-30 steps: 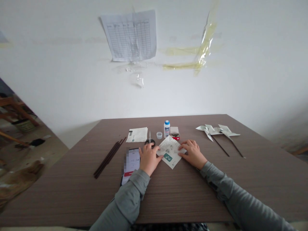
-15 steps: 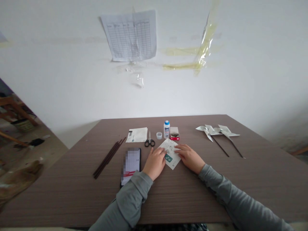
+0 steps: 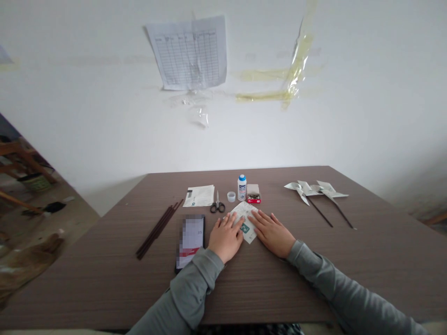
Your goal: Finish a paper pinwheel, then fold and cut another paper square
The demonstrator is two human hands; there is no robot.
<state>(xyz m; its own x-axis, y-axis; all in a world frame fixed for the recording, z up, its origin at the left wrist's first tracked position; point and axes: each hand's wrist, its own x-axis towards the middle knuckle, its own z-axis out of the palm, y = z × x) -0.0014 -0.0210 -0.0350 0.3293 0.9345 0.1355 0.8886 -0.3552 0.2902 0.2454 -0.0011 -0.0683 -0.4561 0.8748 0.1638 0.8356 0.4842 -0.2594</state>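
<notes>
A folded square of printed paper [image 3: 246, 212] lies on the wooden-look table [image 3: 98, 288], its corner pointing toward me. My left hand [image 3: 226, 237] and my right hand [image 3: 271, 234] both rest flat on it from either side, fingers spread and almost meeting. Between them a green printed patch shows. The paper's lower corner sticks out past my right fingers. Just beyond my left fingertips lie black-handled scissors [image 3: 217, 207]. A phone [image 3: 190, 241] with a blurred screen sits left of my left hand, apart from it.
Along the far side stand a white glue bottle with a blue cap [image 3: 241, 187], a small clear ring [image 3: 231, 197] and a red box of pins [image 3: 253, 195]. Loose papers [image 3: 199, 196], several dark sticks [image 3: 159, 231] and two paper pinwheels on sticks [image 3: 309, 190] also lie on the table.
My hands have drawn closer together over the paper. The paper looks narrower than a second ago. My left hand has slid off the phone toward the right.
</notes>
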